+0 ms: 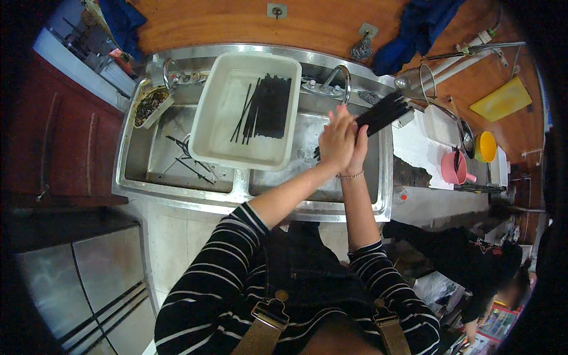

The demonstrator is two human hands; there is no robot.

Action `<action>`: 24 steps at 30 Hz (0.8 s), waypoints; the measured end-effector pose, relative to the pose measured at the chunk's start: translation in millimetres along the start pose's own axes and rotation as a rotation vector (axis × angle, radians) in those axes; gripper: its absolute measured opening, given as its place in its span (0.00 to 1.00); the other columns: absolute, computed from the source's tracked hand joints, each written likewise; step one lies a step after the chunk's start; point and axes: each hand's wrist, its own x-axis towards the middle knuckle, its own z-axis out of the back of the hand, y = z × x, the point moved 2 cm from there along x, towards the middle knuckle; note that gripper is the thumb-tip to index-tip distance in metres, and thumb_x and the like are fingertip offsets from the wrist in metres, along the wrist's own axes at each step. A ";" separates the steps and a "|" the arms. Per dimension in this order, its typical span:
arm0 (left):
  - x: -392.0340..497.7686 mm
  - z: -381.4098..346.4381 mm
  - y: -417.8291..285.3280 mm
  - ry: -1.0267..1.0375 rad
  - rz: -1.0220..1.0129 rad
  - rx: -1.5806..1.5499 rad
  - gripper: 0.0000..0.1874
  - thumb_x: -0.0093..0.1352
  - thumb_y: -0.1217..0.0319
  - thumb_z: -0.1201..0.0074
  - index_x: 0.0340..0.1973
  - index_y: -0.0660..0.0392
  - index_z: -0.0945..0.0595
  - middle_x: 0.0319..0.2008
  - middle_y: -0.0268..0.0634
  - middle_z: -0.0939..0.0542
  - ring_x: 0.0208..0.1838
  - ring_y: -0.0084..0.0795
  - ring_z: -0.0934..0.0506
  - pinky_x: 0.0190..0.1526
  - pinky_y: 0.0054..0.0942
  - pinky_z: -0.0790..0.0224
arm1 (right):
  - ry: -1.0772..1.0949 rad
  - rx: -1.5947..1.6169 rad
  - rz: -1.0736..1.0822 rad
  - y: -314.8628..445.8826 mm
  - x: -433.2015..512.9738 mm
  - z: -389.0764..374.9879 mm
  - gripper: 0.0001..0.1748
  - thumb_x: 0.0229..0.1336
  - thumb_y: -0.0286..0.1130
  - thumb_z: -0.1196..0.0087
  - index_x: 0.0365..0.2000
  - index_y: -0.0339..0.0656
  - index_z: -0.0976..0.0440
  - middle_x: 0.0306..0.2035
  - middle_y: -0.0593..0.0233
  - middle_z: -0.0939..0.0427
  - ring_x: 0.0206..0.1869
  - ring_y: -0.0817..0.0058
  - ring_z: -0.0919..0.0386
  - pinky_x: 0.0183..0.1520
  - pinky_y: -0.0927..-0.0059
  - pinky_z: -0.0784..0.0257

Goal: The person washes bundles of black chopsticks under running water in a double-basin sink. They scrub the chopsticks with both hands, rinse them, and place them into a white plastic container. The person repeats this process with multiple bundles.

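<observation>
Both hands come together over the right sink basin. A bundle of black chopsticks (384, 113) lies between the palms, slanting up to the right, its lower ends showing past the left hand. My left hand (338, 140) rests over the bundle with its fingers stretched. Against its other side is my right hand (358, 153), with a beaded bracelet at the wrist. To the left, a pale plastic tub (217, 128) straddles the sink divider and holds many black chopsticks (270, 106), most side by side and a few loose.
More black sticks (191, 162) lie in the left basin (155, 164), beside a small container of scraps (153, 108). A curved faucet (346, 82) rises behind the hands. A pink dipper (452, 167) and a yellow container (485, 147) stand at right. A person in black (461, 253) is at lower right.
</observation>
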 end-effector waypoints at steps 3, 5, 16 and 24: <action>0.7 -1.0 2.7 -0.085 -0.127 -0.181 0.20 0.70 0.64 0.67 0.54 0.55 0.30 0.64 0.57 0.45 0.62 0.51 0.38 0.60 0.37 0.46 | -0.220 -0.017 -0.060 -3.3 -7.6 2.1 0.31 0.64 0.53 0.63 0.58 0.42 0.40 0.59 0.67 0.36 0.62 0.70 0.40 0.63 0.64 0.45; 1.8 -3.0 6.5 -0.055 -0.087 -0.167 0.21 0.70 0.68 0.66 0.59 0.54 0.35 0.65 0.56 0.46 0.67 0.48 0.44 0.64 0.36 0.53 | -0.218 -0.010 -0.107 -5.2 -11.2 2.6 0.30 0.64 0.52 0.64 0.58 0.42 0.40 0.59 0.68 0.37 0.62 0.70 0.40 0.64 0.64 0.47; 4.6 -8.0 8.1 0.104 0.090 -0.200 0.30 0.73 0.60 0.72 0.65 0.65 0.52 0.67 0.56 0.52 0.70 0.49 0.53 0.66 0.44 0.60 | 0.002 -0.251 0.000 -0.4 -8.0 4.7 0.34 0.65 0.53 0.69 0.62 0.39 0.47 0.62 0.63 0.41 0.63 0.69 0.42 0.66 0.65 0.51; -1.0 -20.4 16.6 0.043 0.180 -0.439 0.33 0.73 0.55 0.71 0.65 0.65 0.53 0.68 0.52 0.55 0.72 0.45 0.58 0.69 0.33 0.68 | -0.093 -0.208 -0.049 1.2 -20.0 13.4 0.33 0.66 0.51 0.68 0.61 0.37 0.46 0.63 0.64 0.42 0.64 0.69 0.44 0.65 0.66 0.50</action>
